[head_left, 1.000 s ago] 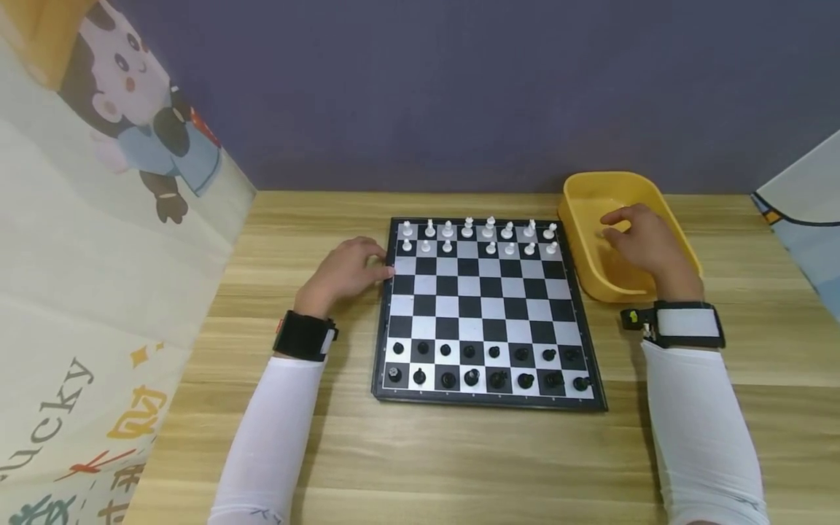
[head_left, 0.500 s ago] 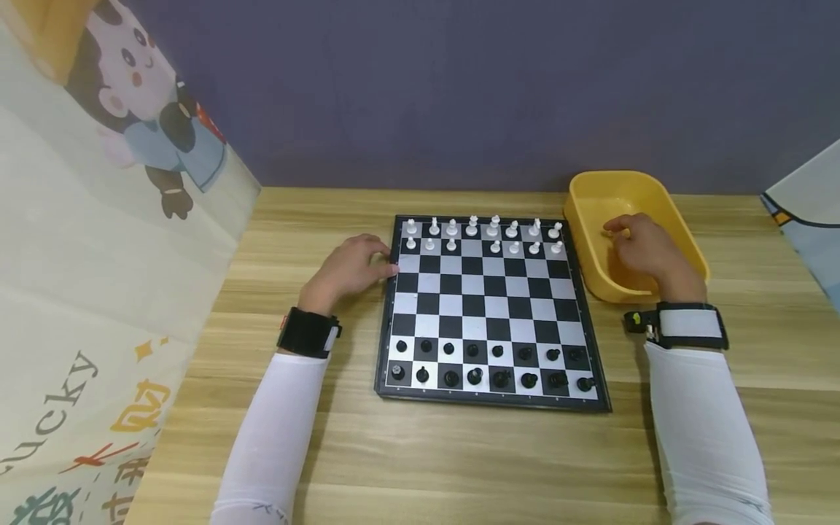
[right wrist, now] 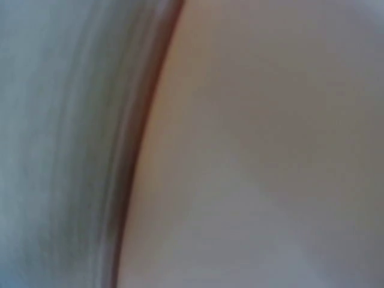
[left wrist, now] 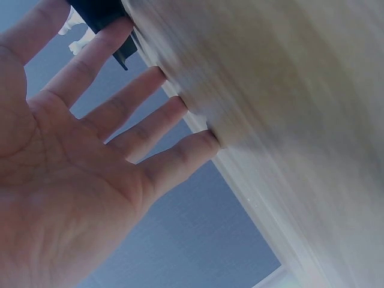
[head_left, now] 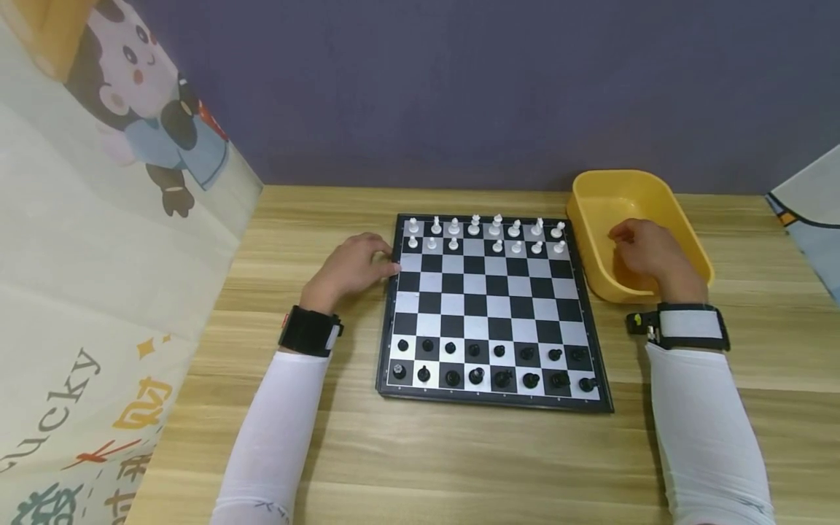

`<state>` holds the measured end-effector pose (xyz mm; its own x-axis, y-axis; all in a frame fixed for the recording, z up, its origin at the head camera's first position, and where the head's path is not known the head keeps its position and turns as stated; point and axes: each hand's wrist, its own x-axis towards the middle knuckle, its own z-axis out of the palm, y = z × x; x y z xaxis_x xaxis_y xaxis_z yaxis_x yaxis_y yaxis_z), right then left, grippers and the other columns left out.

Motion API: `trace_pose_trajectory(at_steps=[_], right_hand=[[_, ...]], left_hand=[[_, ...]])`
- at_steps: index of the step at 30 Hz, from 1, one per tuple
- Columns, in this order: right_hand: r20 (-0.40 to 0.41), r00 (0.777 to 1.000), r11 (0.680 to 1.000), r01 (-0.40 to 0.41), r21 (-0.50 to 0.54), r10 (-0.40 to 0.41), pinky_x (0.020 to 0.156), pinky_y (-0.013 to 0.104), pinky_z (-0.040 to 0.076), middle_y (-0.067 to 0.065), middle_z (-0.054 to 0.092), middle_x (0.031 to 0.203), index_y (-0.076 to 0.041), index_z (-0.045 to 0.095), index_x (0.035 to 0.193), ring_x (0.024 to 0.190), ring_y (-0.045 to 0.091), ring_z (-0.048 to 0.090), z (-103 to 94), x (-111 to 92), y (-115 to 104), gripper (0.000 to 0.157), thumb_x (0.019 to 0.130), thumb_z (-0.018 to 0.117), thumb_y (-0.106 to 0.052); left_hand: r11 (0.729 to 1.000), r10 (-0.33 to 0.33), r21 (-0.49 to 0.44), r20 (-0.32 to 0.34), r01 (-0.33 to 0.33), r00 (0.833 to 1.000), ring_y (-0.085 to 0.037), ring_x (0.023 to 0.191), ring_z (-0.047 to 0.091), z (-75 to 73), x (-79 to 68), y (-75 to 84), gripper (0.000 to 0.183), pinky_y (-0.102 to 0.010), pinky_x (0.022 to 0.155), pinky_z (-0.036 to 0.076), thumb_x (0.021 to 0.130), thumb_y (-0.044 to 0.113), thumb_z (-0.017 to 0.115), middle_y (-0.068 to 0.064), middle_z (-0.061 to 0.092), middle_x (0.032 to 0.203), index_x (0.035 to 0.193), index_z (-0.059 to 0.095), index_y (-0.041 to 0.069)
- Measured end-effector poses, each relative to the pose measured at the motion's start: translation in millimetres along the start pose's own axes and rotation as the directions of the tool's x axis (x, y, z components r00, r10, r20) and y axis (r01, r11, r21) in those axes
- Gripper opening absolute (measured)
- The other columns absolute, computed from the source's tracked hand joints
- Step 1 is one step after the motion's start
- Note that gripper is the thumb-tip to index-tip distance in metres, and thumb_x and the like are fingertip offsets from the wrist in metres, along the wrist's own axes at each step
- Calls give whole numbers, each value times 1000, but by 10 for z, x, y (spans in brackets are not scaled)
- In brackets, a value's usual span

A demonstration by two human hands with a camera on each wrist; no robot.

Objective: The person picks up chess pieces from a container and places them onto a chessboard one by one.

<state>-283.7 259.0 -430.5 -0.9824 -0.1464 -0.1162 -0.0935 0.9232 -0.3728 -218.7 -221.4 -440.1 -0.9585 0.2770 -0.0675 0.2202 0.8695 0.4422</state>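
A magnetic-looking black-and-white chessboard (head_left: pixel 474 284) lies flat on the table. White chess pieces (head_left: pixel 475 226) fill two rows along its far side, with one bare square in the front row. Black chess pieces (head_left: pixel 476 375) stand in two rows nearest me. At the board's left edge rests my left hand (head_left: pixel 354 266), its thumb on the rim; in the left wrist view its fingers are spread and fairly straight, tips against the tabletop and board. My right hand (head_left: pixel 652 255) is down inside the yellow tray (head_left: pixel 585 255), fingers bent; I cannot tell whether they pinch something.
The tray stands against the board's right far corner. A dark wall panel (head_left: pixel 420 95) rises behind the wooden table (head_left: pixel 485 467), and a printed cloth (head_left: pixel 98 255) hangs at the left. The right wrist view is mostly blurred tray wall.
My right hand's fingers have drawn in and curled more inside the tray; the small pale thing by their tips no longer shows. The left hand stays at the board's edge. The head view shifts slightly.
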Motion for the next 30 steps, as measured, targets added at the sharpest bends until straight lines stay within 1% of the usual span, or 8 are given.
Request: trace_pose_trajectory(at_steps=[4,13,18,20,25,30], right_hand=[[-4,1000,1000,-14,-9,14,81,48,38,21,50,107,0,48,117,92,35,43,-2,-12,5,32,94,40,-20],[36,999,999,-41,7,41,72,42,38,21,49,103,-2,47,116,88,34,43,-32,-35,18,34,95,40,-27],[3,996,996,-87,21,87,66,40,41,21,50,99,-1,44,116,83,32,47,-52,-52,24,39,93,40,-32],[-5,994,994,-106,15,107,67,41,41,21,50,100,0,43,116,84,33,47,-59,-59,35,39,92,42,-31],[17,989,989,-145,-6,145,70,42,40,22,45,104,1,44,113,88,35,44,-66,-68,62,34,89,45,-24],[27,983,983,-184,16,184,67,40,41,21,46,102,0,44,111,86,34,45,-59,-86,52,29,88,44,-18]], left_hand=[[1000,1,-1,3,-1,1000,-25,128,33,2,6,-5,44,-42,104,21,85,52,54,-5,43,136,115,59,20],[1000,0,-8,7,0,1000,-26,128,32,-4,2,0,43,-43,104,20,86,52,54,-5,42,137,115,59,21],[1000,-6,-7,8,6,1000,-25,129,32,-4,0,2,43,-43,104,20,85,52,54,-4,42,137,115,59,21],[1000,-5,-7,6,5,1000,-25,129,32,-2,1,1,43,-43,104,20,85,52,54,-4,42,137,115,59,21],[1000,1,-7,5,-1,1000,-25,129,31,-3,3,-3,44,-42,104,19,85,53,53,-4,42,137,115,59,21],[1000,6,0,9,-6,1000,-26,129,32,-7,8,-5,44,-42,104,20,86,52,53,-6,42,137,115,59,20]])
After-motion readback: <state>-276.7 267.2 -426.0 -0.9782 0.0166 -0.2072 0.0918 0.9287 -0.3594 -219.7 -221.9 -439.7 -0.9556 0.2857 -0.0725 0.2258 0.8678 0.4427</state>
